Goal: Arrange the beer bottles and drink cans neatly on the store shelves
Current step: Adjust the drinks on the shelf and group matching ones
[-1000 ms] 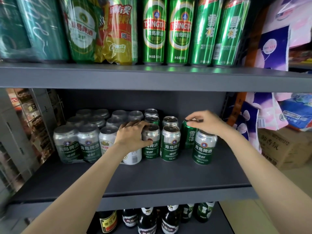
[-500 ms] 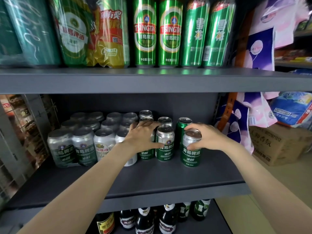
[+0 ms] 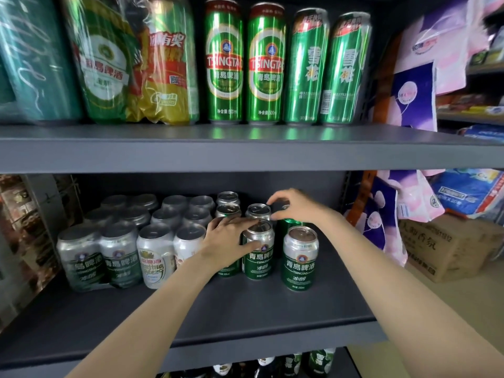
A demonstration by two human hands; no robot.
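On the middle shelf loose short cans stand upright, long axis vertical, pull-tab tops up, labels facing out; the front can stands alone at the right end of the row, apart from both hands; just left of it a second can stands in line with the others, and a dark green can sits behind the two. The left hand lies with fingers fairly straight across the rim and upper side of the second can, thumb against its label, pressing rather than wrapping; it also covers a can to the left, of which only the foot shows. The right hand hangs over the dark green can, fingers curled down toward its top, thumb and forefinger close together; whether they pinch the rim I cannot tell, since the hand hides the contact. Behind stand more silver-topped cans in rows; to the left, shrink-wrapped packs of the same short cans fill the shelf to its end. The upper shelf carries four tall green cans upright beside wrapped multipacks. Bottle tops show on the shelf below; bagged goods hang at the right, above a cardboard box on the floor.
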